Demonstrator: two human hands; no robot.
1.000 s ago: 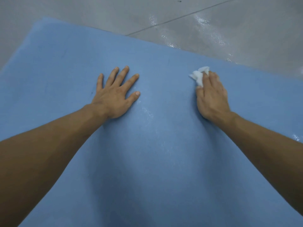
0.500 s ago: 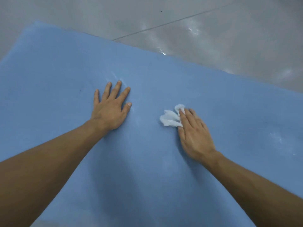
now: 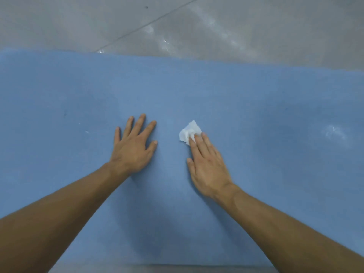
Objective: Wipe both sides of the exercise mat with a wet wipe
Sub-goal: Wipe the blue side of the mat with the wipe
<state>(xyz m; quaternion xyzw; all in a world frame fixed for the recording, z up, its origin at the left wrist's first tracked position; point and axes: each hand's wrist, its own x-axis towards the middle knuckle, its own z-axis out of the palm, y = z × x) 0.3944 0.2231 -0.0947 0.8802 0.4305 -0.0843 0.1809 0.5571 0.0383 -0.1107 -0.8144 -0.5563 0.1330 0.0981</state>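
Floor (image 3: 256, 26): grey, glossy, with one seam line; it shows beyond the far edge of the mat and in a thin strip at the near edge.

Mat (image 3: 256, 91): blue, lying flat on the floor and filling most of the view, one side up. A pale damp-looking patch (image 3: 334, 133) sits at the right and a small dark speck (image 3: 64, 114) at the left.

Left hand (image 3: 134, 146): flat on the mat, fingers spread, holding nothing.

Right hand (image 3: 208, 166): flat, fingers straight, fingertips pressing the wipe down; just beside the left hand, not touching it.

Wipe (image 3: 189, 131): white, crumpled, on the mat's middle.

Handling note: best results likely come from even pressure, overlapping strokes out to the edges, and the left palm bracing the mat. The underside presumably remains to be done.

Markings: no brand, label or writing visible.
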